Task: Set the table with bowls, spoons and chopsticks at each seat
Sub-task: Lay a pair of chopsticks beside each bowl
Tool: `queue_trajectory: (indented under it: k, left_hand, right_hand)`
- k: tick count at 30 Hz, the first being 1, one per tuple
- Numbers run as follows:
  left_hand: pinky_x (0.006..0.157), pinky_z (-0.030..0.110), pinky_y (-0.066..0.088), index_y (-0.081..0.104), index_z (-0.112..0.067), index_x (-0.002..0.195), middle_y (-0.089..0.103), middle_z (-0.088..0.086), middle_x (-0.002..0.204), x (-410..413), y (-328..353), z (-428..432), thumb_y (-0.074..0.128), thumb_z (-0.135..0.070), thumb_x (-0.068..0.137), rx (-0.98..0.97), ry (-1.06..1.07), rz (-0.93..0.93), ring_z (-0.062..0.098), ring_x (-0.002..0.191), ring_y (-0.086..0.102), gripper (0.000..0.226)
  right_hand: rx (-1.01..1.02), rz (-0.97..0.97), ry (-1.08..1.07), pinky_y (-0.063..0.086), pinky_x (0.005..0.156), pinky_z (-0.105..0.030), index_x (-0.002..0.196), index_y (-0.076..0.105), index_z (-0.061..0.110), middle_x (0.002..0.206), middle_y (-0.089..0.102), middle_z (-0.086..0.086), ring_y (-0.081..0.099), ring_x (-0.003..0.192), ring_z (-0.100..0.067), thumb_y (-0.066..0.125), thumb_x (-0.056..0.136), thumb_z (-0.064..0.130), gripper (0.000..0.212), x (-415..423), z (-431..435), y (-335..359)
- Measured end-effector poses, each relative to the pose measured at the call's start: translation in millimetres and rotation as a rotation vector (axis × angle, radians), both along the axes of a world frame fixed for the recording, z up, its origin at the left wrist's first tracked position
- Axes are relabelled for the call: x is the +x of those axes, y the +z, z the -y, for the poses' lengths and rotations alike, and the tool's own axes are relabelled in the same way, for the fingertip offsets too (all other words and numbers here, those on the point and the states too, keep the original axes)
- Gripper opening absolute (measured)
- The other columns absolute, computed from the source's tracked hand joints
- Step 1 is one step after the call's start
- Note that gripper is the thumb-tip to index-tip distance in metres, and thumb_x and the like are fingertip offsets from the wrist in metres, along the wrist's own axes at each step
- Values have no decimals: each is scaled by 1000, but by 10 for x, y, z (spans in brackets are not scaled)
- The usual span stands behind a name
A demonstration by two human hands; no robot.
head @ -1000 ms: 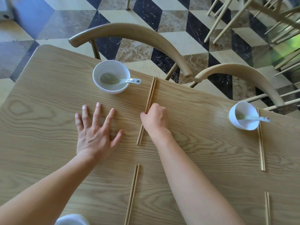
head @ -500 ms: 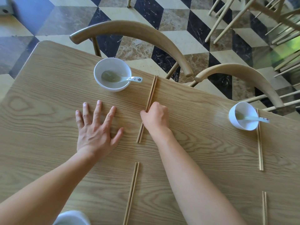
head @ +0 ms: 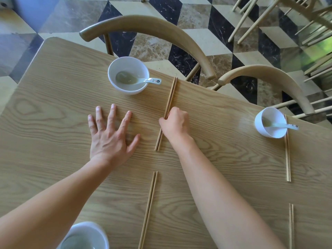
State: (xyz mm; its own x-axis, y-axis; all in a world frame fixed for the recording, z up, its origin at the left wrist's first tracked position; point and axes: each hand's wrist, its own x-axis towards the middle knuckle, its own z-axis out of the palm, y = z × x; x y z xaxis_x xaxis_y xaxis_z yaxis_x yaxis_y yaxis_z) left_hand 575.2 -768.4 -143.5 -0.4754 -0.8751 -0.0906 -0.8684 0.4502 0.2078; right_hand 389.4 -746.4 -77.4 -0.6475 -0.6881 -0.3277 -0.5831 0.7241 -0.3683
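A white bowl [head: 128,75] with a white spoon [head: 138,80] in it stands at the far left seat. Just right of it lies a pair of wooden chopsticks [head: 170,97]; my right hand [head: 175,123] grips them near their middle with curled fingers. My left hand [head: 110,135] lies flat on the wooden table [head: 45,112], fingers spread, below the bowl. A second bowl [head: 270,122] with a spoon [head: 285,125] stands at the far right seat, chopsticks [head: 287,155] beside it. A third bowl [head: 84,236] shows at the near edge, with chopsticks [head: 149,209] to its right.
Two curved wooden chairs [head: 149,29] [head: 269,78] stand at the table's far side. Another pair of chopsticks [head: 291,225] lies at the near right. More chair legs [head: 287,18] stand on the chequered floor at the top right.
Both hands hold their places on the table. The camera has tilted a little, so the scene sits slightly lower in the frame.
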Motion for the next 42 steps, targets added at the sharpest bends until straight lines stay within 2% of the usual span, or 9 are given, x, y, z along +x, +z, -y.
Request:
queue_trajectory:
  k: [4, 15, 21, 26, 28, 30, 32, 38, 42]
  left_hand:
    - [118, 64, 1, 31, -33, 153, 15, 16, 164, 5, -12, 4, 30, -76, 84, -1, -1, 8, 51, 147, 3, 81]
    - [118, 64, 2, 28, -34, 153, 13, 15, 164, 7, -46, 8, 32, -75, 85, 0, 3, 26, 51, 147, 1, 80]
    - [118, 63, -3, 24, -35, 153, 9, 15, 165, 4, -24, 1, 34, -75, 86, 38, -1, 52, 50, 147, -3, 79]
    - [118, 63, -4, 17, -36, 155, 4, 14, 166, 6, 57, 12, 28, -75, 87, 80, -30, 145, 49, 148, -5, 79]
    - [118, 60, 4, 18, -37, 154, 8, 11, 165, -10, 178, 41, 33, -72, 88, 148, -39, 200, 48, 148, 2, 76]
    - [113, 56, 26, 38, -30, 145, 29, 11, 157, -5, 405, 17, 41, -59, 90, 222, -22, 219, 45, 141, 24, 63]
    - [99, 49, 42, 55, -18, 129, 51, 15, 137, 20, 663, -140, 43, -44, 91, 212, -24, 200, 43, 124, 45, 47]
    - [82, 43, 50, 61, -11, 110, 62, 14, 114, 122, 1330, -1201, 46, -32, 94, -13, -103, 11, 38, 107, 58, 30]
    - [75, 40, 52, 63, -15, 102, 66, 12, 106, 105, 1687, -2204, 44, -33, 95, -22, -72, -62, 37, 95, 62, 27]
  right_hand:
    - [22, -9, 13, 40, 63, -24, 73, 53, 12, 90, 70, -14, 63, 82, -29, 63, 86, 18, 18, -8, 21, -1]
    - [22, -23, -9, 43, 67, -25, 69, 52, 12, 87, 71, -14, 66, 89, -31, 64, 85, 24, 23, 9, 15, -29]
    - [52, 34, -79, 47, 84, -29, 98, 65, 6, 106, 69, -14, 60, 105, -31, 62, 88, 31, 27, 83, -456, 60]
    - [120, 15, -134, 46, 85, -30, 106, 64, 7, 108, 68, -16, 61, 106, -33, 60, 89, 31, 30, 226, -1300, 118]
    - [132, 21, -127, 46, 85, -30, 104, 65, 8, 104, 71, -14, 62, 105, -32, 60, 88, 31, 29, 322, -1676, 138]
    - [146, 46, -112, 46, 84, -29, 103, 66, 9, 100, 72, -12, 63, 103, -31, 60, 87, 31, 27, 421, -2055, 151]
    - [161, 67, -101, 47, 81, -29, 99, 66, 10, 97, 72, -11, 64, 99, -31, 60, 86, 30, 25, 504, -2422, 180]
    - [149, 160, -21, 44, 68, -24, 87, 65, 13, 88, 71, -7, 65, 89, -27, 58, 87, 30, 19, 669, -3542, 448]
    - [144, 153, 63, 46, 74, -28, 87, 66, 11, 93, 69, -9, 62, 91, -29, 54, 87, 25, 19, 637, -4513, 766]
